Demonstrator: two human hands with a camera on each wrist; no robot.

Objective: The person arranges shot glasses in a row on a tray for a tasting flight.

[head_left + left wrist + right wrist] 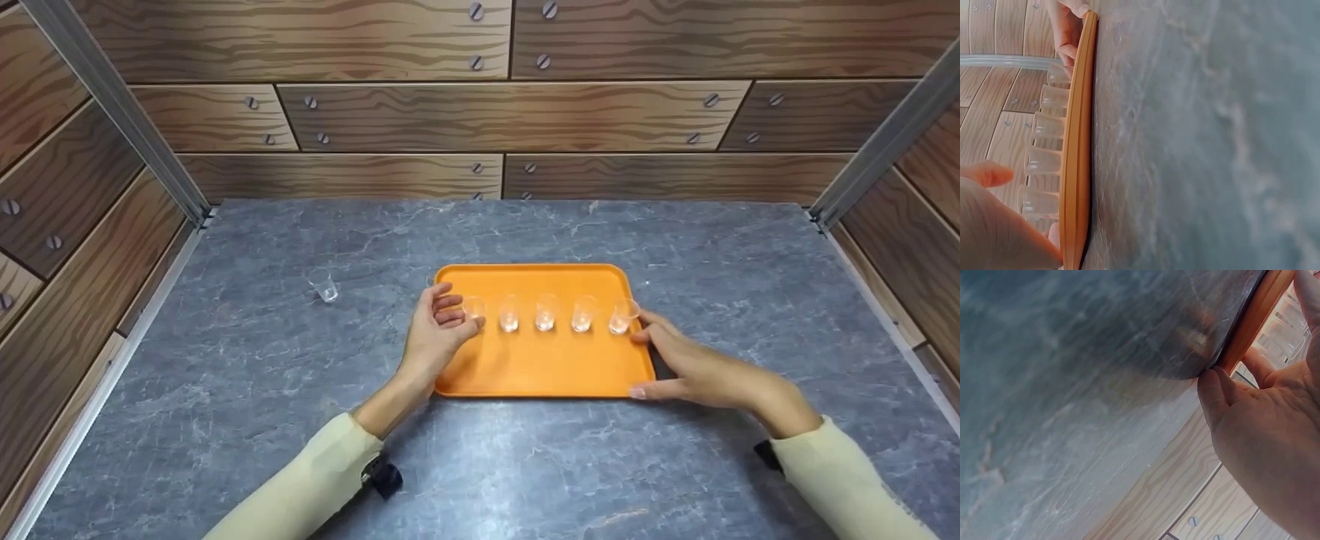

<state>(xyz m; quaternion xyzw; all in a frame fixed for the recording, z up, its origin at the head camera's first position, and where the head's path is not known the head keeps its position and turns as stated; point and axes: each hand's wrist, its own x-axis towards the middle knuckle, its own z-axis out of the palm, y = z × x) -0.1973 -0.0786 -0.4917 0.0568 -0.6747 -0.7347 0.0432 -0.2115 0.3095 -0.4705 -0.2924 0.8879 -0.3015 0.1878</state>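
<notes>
An orange tray lies on the grey marbled tabletop. Across it stands a row of several small clear glasses, all upright. My left hand is at the tray's left side, thumb and fingers spread about the leftmost glass; in the left wrist view the thumb is apart from it. At the opposite end, my right hand grips the tray's right edge, thumb at the near corner and fingertips by the rightmost glass. The right wrist view shows fingers against the tray's corner.
Another clear glass is on the tabletop, left of the tray and away from it. Wood-patterned walls with metal corner posts enclose the back and both sides.
</notes>
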